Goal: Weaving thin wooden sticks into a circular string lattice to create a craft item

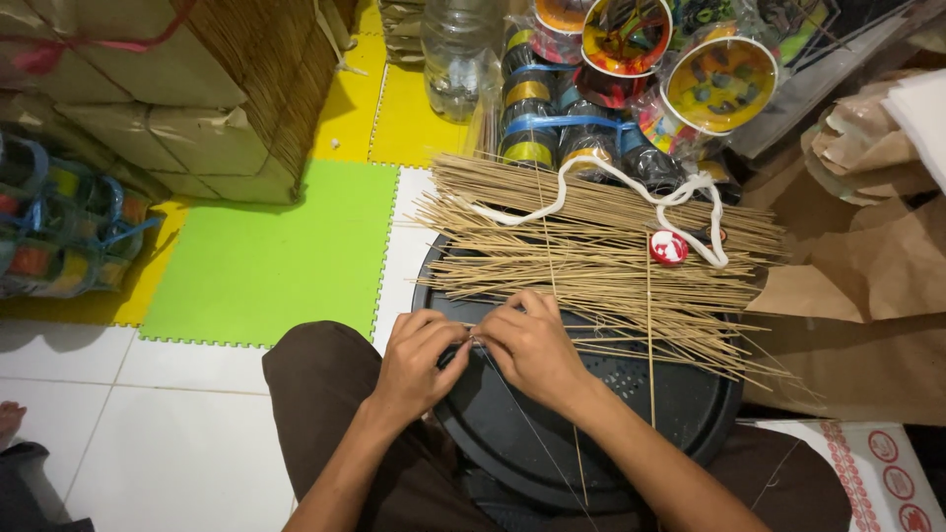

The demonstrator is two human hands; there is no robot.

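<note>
My left hand (419, 360) and my right hand (532, 345) meet fingertip to fingertip over a round black plastic lid (512, 433) that rests on my lap. Both pinch a thin bamboo stick (537, 438) that runs back toward my body; the pinch point itself is hidden by my fingers. A large pile of thin bamboo sticks (601, 246) lies across the far side of the lid. On the pile rest a white cord (562, 192) and a small red and white spool (669, 247).
Rolls of coloured string and round colourful kites in plastic (631, 79) stand behind the sticks, next to a clear plastic bottle (455, 54). Brown paper (857, 276) lies at the right. Wrapped bundles (177, 99) sit at the left on green and yellow foam mats (266, 266).
</note>
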